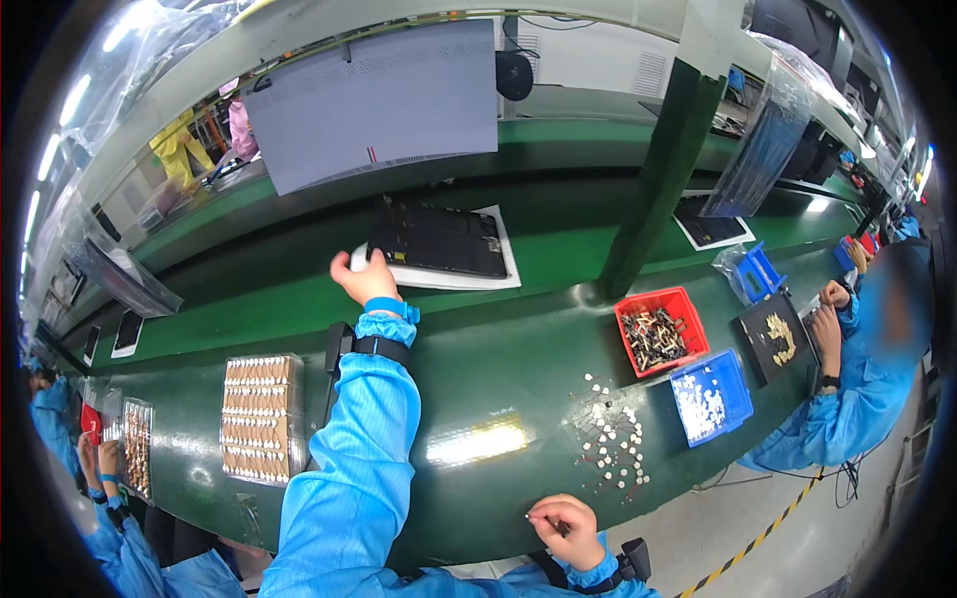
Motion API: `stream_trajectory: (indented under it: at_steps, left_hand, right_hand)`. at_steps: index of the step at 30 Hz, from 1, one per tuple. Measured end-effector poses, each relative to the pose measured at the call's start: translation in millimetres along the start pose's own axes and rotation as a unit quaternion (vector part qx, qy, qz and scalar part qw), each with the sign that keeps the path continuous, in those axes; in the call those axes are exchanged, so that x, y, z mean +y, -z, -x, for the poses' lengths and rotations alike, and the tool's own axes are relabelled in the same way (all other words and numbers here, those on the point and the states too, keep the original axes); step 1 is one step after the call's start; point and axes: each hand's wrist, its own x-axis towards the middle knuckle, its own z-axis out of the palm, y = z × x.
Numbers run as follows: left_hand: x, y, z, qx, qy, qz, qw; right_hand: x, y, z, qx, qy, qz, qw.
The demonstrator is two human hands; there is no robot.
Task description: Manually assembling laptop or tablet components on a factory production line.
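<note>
My left hand (366, 279) is stretched far forward, its fingers closed at the left edge of a white foam-like sheet (512, 261). A flat black panel (439, 239), resembling an opened tablet, lies on that sheet. Close to the front edge of the bench, my right hand (566, 530) is curled with thumb and fingertips together. A tiny pale speck shows at its fingertips and something dark inside the fingers, too small to name. Beyond it, small white pieces with thin dark wires (610, 439) are scattered on the green bench (469, 374).
A red bin (686, 301) holds dark and pale parts; a blue bin (743, 394) beside it holds white bits. Left of my arm stands a tray of rowed parts (261, 419). A green post (658, 179) rises from the bench. Co-workers sit on both sides, one co-worker's hand (827, 329) at right.
</note>
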Motion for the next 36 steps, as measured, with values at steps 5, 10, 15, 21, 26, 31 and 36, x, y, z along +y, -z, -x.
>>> stream_trajectory:
  at_steps: [5, 10, 15, 21, 26, 31, 36]
  left_hand:
    - [98.8, 23.1, -0.5, -0.034, -0.165, 0.154, 0.974]
    - [190.0, 118.5, -25.7, -0.247, -0.209, 0.161, 0.932]
    - [232.4, 238.9, -69.5, -0.429, -0.120, 0.145, 0.883]
    - [246.1, 255.7, -11.4, -0.671, 0.000, -0.124, 0.731]
    - [140.6, 191.8, 82.9, -0.816, 0.028, -0.165, 0.553]
    - [69.2, 179.3, 127.3, -0.798, -0.076, -0.244, 0.546]
    - [60.5, 187.3, 134.6, -0.707, -0.227, -0.195, 0.641]
  right_hand:
    - [3.3, -0.3, 1.9, 0.022, 0.018, -0.016, 0.999]
    - [7.7, 3.1, 9.3, 0.069, -0.024, -0.116, 0.991]
    - [-6.2, 17.9, 16.6, 0.109, -0.015, -0.123, 0.986]
    - [-16.9, 37.8, 18.6, 0.188, 0.030, -0.147, 0.971]
    - [-22.7, 42.8, 23.2, 0.199, -0.043, -0.171, 0.964]
    - [-30.3, 22.6, 31.6, 0.142, -0.145, -0.127, 0.971]
    - [-30.6, -20.8, 35.9, -0.063, -0.204, 0.074, 0.974]
